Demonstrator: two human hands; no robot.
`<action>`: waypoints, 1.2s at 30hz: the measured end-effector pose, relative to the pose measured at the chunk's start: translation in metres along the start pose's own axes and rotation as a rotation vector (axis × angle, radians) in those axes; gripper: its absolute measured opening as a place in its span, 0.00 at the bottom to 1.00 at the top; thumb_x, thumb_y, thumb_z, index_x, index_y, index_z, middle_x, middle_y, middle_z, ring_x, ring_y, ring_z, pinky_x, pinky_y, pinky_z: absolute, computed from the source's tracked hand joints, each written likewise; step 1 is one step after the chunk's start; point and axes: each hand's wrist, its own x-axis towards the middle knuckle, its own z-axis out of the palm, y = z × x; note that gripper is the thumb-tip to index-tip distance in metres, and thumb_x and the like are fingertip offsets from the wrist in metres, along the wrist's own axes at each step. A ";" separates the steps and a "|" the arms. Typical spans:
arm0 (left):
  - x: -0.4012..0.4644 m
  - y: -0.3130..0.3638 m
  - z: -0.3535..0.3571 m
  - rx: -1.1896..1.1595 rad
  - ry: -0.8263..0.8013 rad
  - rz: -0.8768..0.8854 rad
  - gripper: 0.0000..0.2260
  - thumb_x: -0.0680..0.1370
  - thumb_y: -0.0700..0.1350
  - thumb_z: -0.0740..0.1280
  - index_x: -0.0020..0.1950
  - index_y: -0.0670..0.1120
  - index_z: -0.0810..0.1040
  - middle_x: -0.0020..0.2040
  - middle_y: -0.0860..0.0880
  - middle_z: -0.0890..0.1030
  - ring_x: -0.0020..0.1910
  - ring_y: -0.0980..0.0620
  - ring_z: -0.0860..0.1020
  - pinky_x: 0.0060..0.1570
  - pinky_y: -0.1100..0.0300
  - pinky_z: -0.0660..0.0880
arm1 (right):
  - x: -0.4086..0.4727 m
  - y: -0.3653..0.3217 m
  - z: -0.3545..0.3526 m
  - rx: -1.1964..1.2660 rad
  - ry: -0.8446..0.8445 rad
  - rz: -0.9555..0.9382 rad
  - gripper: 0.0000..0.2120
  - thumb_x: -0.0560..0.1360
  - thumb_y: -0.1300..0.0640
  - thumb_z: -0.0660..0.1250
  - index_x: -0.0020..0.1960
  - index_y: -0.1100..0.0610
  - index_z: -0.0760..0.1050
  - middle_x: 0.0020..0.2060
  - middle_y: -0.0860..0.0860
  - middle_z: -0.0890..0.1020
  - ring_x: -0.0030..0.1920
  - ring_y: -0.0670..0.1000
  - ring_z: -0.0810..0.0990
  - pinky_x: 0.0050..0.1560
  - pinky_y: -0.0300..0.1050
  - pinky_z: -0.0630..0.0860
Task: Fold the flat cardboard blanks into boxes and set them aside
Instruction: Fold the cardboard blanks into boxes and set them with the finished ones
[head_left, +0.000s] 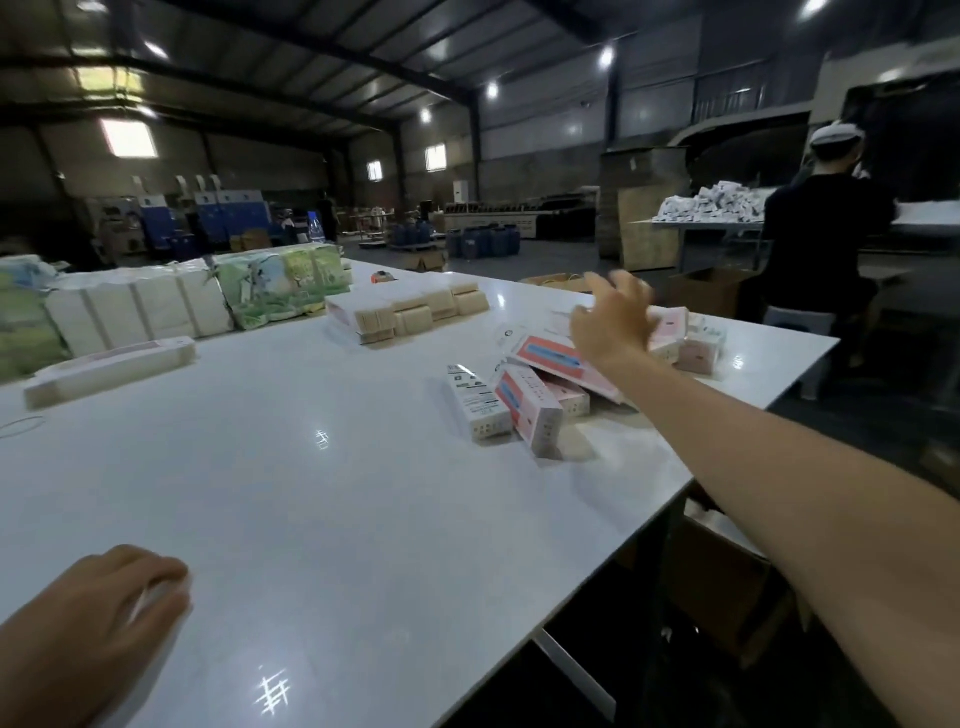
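The right hand (613, 317) reaches out, fingers spread and holding nothing, over the finished boxes (524, 405) heaped just beneath them, probably their set-aside spot. The left hand (98, 618) rests on the worktop (337, 519), fingers loosely curled, gripping nothing; flat blanks (410, 312) lie stacked well beyond.

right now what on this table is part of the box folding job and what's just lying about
Part of the job:
- pile of folded pink boxes
- stacks of flat blanks
- long stack of blanks
- right hand, open above the pile
- left hand

Lying about:
- wrapped green and white bundles
- rubber band
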 end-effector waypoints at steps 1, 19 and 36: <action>-0.002 0.010 -0.008 -0.022 0.033 -0.056 0.13 0.69 0.62 0.60 0.47 0.62 0.79 0.45 0.57 0.78 0.44 0.51 0.78 0.44 0.49 0.75 | -0.007 -0.028 -0.003 0.073 -0.008 -0.113 0.23 0.76 0.60 0.60 0.71 0.54 0.68 0.70 0.55 0.66 0.71 0.56 0.60 0.69 0.58 0.59; -0.027 0.063 -0.065 -0.236 0.169 -0.361 0.11 0.65 0.42 0.58 0.34 0.38 0.78 0.36 0.42 0.80 0.38 0.45 0.77 0.38 0.55 0.70 | -0.279 -0.212 0.115 0.184 -0.782 -0.944 0.09 0.76 0.61 0.59 0.51 0.59 0.77 0.52 0.54 0.77 0.56 0.54 0.72 0.50 0.43 0.68; -0.103 -0.166 -0.178 0.387 -0.185 -1.095 0.52 0.60 0.75 0.67 0.73 0.44 0.59 0.72 0.42 0.60 0.70 0.42 0.58 0.58 0.46 0.66 | -0.279 -0.211 0.125 0.284 -0.731 -0.901 0.11 0.77 0.61 0.59 0.44 0.54 0.79 0.45 0.44 0.77 0.47 0.46 0.71 0.44 0.41 0.68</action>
